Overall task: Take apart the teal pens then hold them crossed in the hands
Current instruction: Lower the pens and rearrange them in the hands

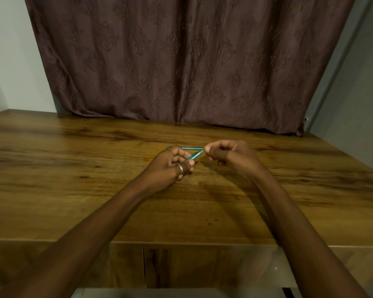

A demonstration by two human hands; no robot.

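Meeting mid-table (73, 190), left hand (170, 166) and right hand (228, 155) pinch teal pen (193, 156).

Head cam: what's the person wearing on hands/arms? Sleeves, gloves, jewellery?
No gloves or sleeves in view: left forearm and right forearm are bare. One silver ring on a finger of the left hand; right hand shows no ring, watch or bracelet.
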